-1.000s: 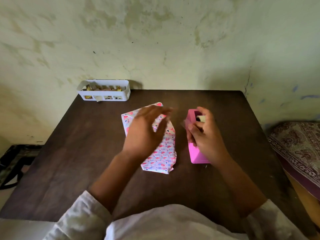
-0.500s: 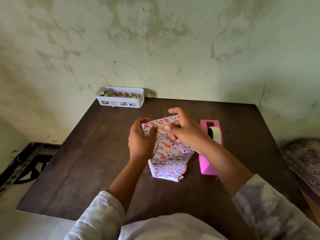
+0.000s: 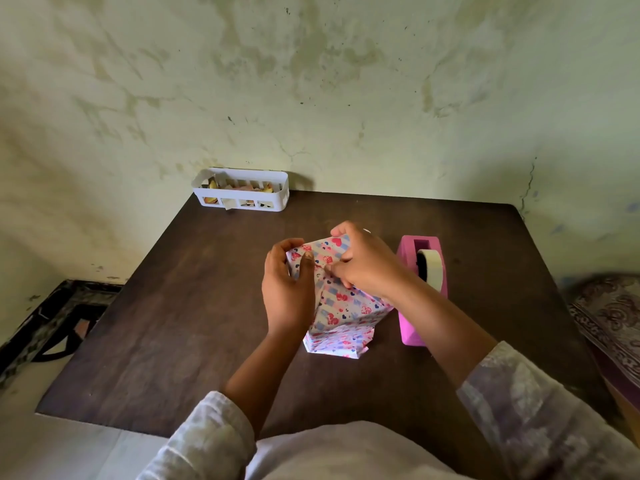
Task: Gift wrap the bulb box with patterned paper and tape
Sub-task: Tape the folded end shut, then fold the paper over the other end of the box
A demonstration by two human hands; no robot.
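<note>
Head view, looking down on a dark brown wooden table (image 3: pixel 173 323) set against a stained pale green plaster wall (image 3: pixel 311 81). A box wrapped in white paper patterned with red hearts and blue stripes (image 3: pixel 341 308) stood near the middle of the table, its lower end on the tabletop and its upper end tilted away from the person; the box itself was fully hidden beneath the paper. The left hand (image 3: pixel 287 289) gripped the upper left side of the parcel, fingers curled behind it and the thumb pressed onto the front face near the top corner. The right hand (image 3: pixel 367 265) lay over the upper right of the parcel, fingers curled round the top edge and fingertips pinching a fold of paper at the centre seam. Whether a strip of tape was held under the fingers could not be told. A pink plastic tape dispenser (image 3: pixel 412 320) carrying 1 roll of pale tape (image 3: pixel 433 268) stood just beside the parcel on its right, partly covered by the right forearm. A white slotted plastic basket (image 3: pixel 242 199) holding small paper scraps sat at the far left edge of the table, against the wall and well apart from the parcel. A patterned cloth (image 3: pixel 609 323) showed at the right border
</note>
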